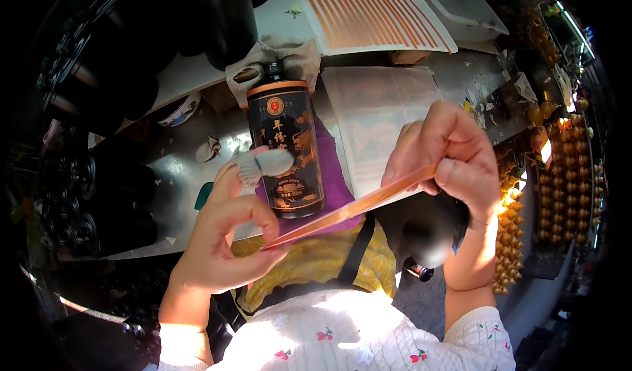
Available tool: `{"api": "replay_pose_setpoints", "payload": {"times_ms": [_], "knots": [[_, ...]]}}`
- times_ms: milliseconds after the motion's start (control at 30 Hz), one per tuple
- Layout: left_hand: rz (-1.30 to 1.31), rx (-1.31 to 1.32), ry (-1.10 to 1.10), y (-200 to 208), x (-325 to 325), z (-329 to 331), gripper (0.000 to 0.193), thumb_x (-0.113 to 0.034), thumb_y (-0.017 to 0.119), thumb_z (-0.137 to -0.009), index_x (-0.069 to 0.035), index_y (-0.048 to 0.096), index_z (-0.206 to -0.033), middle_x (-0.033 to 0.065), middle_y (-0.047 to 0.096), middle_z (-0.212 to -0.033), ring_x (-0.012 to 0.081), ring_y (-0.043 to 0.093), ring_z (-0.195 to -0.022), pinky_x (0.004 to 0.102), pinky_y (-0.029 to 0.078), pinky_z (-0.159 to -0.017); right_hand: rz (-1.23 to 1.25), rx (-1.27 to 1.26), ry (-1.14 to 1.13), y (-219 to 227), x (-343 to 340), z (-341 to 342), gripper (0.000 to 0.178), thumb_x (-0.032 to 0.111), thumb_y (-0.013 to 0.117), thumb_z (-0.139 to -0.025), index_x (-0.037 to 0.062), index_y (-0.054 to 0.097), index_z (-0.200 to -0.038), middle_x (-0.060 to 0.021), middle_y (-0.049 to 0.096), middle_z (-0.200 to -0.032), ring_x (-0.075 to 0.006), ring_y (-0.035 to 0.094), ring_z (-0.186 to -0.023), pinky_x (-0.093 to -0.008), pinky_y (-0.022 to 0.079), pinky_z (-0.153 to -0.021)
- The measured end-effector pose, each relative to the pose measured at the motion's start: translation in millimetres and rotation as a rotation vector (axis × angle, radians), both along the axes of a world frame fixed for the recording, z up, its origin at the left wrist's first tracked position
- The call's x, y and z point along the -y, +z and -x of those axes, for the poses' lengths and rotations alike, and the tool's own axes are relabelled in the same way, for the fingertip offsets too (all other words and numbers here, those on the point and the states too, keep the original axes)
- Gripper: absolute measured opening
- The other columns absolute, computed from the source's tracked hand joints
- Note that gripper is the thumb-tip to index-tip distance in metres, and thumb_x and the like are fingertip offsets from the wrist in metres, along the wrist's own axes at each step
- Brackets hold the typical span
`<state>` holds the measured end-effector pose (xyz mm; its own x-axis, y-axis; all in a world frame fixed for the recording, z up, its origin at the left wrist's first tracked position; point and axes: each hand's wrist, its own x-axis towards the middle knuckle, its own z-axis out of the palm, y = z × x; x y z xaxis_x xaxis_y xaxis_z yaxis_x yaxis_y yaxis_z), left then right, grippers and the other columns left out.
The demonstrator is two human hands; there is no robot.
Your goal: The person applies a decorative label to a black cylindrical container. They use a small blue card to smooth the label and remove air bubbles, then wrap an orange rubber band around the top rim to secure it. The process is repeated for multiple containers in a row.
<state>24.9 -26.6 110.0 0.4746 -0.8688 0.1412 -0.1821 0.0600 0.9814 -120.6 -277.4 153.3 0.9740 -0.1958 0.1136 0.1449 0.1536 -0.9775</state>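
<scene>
Strip: a long, thin orange-gold strip (355,208) stretches slantwise between the two hands, low at the person's left and rising to the right, held in the air above the bench (164,154) and in front of the black canister.
Left hand: the left hand (220,239) takes the strip's lower end; its grip is pressed together on it, thumb against fingertips. One finger of this hand wears a whitish cloth wrap (263,162) and points up toward the canister.
Right hand: the right hand (451,157) pinches the strip's upper end between thumb and curled fingers, knuckles upward.
Canister: a black cylinder with an orange band and gold ornament (286,147) lies on a purple cloth (339,186), just behind the strip.
Sheet: a white sheet lined with orange stripes (368,9) lies at the far side of the bench, well apart from the hands.
Rag: a crumpled pale rag (276,58) sits at the canister's far end.
Beads: rows of amber beads (573,173) hang at the person's right.
Lap: a yellow patterned apron (316,259) shows below the strip.
</scene>
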Motion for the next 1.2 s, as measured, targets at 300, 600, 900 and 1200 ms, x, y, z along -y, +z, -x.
{"api": "replay_pose_setpoints", "payload": {"times_ms": [300,600,900,1200], "knots": [[-0.127,-0.055,0.296,-78,-36,23,0.022,-0.002,0.074,-0.070,-0.009,0.055,-0.078,0.0040,0.051,-0.091,0.0162,0.048,-0.088,0.0315,0.031,-0.095,-0.195,-0.229,-0.264,-114,-36,35,0.008,0.006,0.057,-0.090,0.0090,0.051,-0.085,-0.0151,0.069,-0.094,-0.0046,0.047,-0.063,-0.0182,0.032,-0.052],[-0.035,-0.258,0.344,-88,-29,18,0.015,-0.017,0.065,-0.091,-0.010,0.056,-0.081,-0.0027,0.056,-0.077,0.0090,0.048,-0.076,0.0468,0.003,-0.119,-0.144,-0.225,-0.394,-119,-37,48,0.011,0.004,0.056,-0.089,0.0097,0.051,-0.082,-0.0119,0.070,-0.090,-0.0059,0.050,-0.066,-0.0186,0.033,-0.052],[-0.093,-0.125,0.342,-101,-24,17,0.019,-0.019,0.062,-0.095,-0.007,0.056,-0.083,-0.0002,0.055,-0.077,0.0128,0.046,-0.083,0.0358,0.022,-0.109,-0.121,-0.259,-0.450,-134,-31,45,0.011,0.002,0.056,-0.088,0.0086,0.052,-0.081,-0.0130,0.069,-0.089,-0.0076,0.055,-0.071,-0.0189,0.036,-0.052],[-0.124,-0.107,0.362,-107,-24,12,0.007,-0.010,0.061,-0.088,-0.005,0.057,-0.086,0.0049,0.057,-0.092,0.0178,0.050,-0.096,0.0478,0.011,-0.121,-0.110,-0.299,-0.465,-141,-29,47,0.011,0.006,0.055,-0.091,0.0079,0.051,-0.081,-0.0143,0.069,-0.089,-0.0078,0.054,-0.071,-0.0190,0.036,-0.052]]}}
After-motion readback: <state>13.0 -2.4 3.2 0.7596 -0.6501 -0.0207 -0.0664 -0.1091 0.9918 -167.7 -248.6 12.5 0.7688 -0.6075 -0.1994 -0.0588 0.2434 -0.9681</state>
